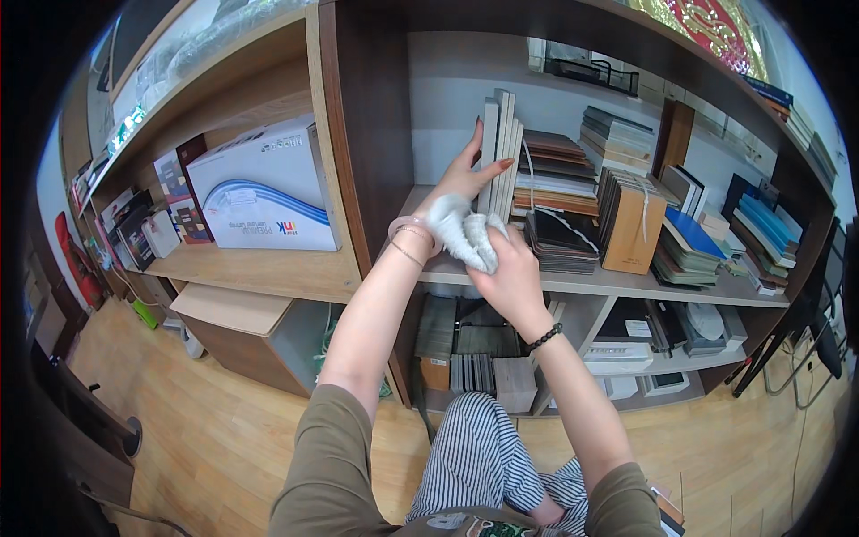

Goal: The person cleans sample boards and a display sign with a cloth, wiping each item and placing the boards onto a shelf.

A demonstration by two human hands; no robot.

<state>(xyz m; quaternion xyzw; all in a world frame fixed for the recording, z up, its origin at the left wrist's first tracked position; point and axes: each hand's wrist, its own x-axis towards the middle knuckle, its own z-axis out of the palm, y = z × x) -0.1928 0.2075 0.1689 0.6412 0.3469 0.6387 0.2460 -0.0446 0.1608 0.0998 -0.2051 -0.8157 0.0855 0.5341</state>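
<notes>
Several thin white boards (pixel 506 148) stand upright on the shelf in front of me. My left hand (pixel 467 173) rests against their left side, its fingers stretched out and its thumb lying across their front edges. Just below it, my right hand (pixel 508 268) is closed on a crumpled white cloth (pixel 461 234). The cloth hangs over the shelf's front edge, close to my left wrist, and hides the lower part of the boards. Right of the boards lies a stack of brown and dark sample boards (pixel 559 174), with a pale cord running down over it.
A wooden divider (pixel 344 143) stands left of my arms. Beyond it, a white box with a blue stripe (pixel 259 192) fills another shelf. To the right are an upright tan bundle (pixel 631 219) and piles of folders (pixel 687 251). Grey samples (pixel 472 371) sit in the lower compartment.
</notes>
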